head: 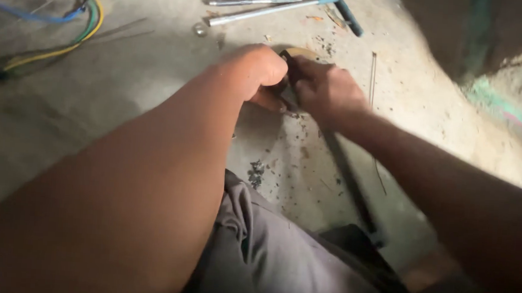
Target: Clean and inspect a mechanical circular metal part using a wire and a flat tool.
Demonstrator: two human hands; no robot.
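My left hand (258,74) and my right hand (325,90) meet over a small round tan object (300,52) with a dark part on it, lying on the concrete floor (156,80). Both hands are closed around it, and most of the object is hidden under my fingers. A long dark rod (349,179) runs from under my right hand back toward my knee. What exactly each hand grips is hard to make out.
Two metal bars (263,8) and a dark rod with a blue tip (345,11) lie at the top. Blue, green and yellow wires (81,21) curl at top left. Dark debris (256,171) dots the floor. My grey trouser leg (278,256) fills the bottom centre.
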